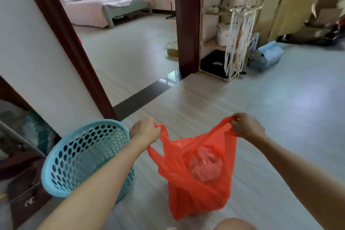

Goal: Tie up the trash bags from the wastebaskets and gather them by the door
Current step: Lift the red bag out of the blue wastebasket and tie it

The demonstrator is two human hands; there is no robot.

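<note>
1. Just right of the blue wastebasket (87,158), the red trash bag (197,177) hangs out of the bin, its bottom at or just above the floor (261,117); can't tell if it touches.
2. Left hand (144,130) is clenched around the handle loop nearest the wastebasket. Right hand (246,127) pinches the far loop with its fingertips. Mouth is stretched open between them, contents sit low in the bag.
3. Step in hand, by my read: tying it off. Not yet knotted.
4. Doing it well:
   - Bring both loops together over the middle of the bag, so air escapes and the contents stay low.
   - Cross one loop over the other, tuck under, pull snug. Repeat for a second throw.
   - Pull sideways, not up. Film looks thin and will likely stretch or tear at the handle roots.
   - Right grip is fingertip only; take a fuller hold before tensioning or it may slip.
5. Wastebasket stands upright and looks empty, so leave it in place.
</note>
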